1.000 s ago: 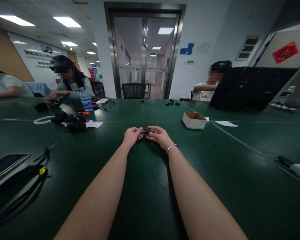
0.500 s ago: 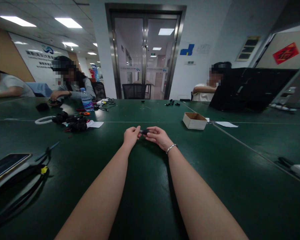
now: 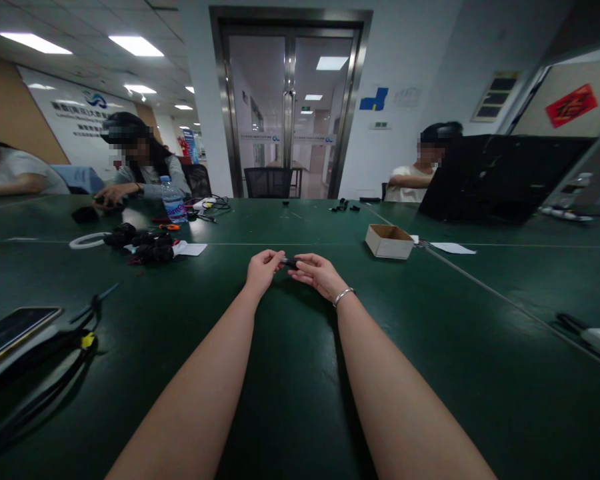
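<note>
both hands out over the green table (image 3: 290, 373), left hand (image 3: 261, 270) and right hand (image 3: 319, 273) together, pinching a small black part (image 3: 290, 263) between fingertips, cardboard box (image 3: 389, 241) off to the right

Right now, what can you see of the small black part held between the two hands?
The black part is small, dark and longish, lying roughly level between the hands. It looks like plastic, though it is too small to make out detail. The left hand pinches its left end with the fingertips, and the right hand holds its right end. It sits just above the green table, far out in front of the person; whether it touches the table cannot be told.
</note>
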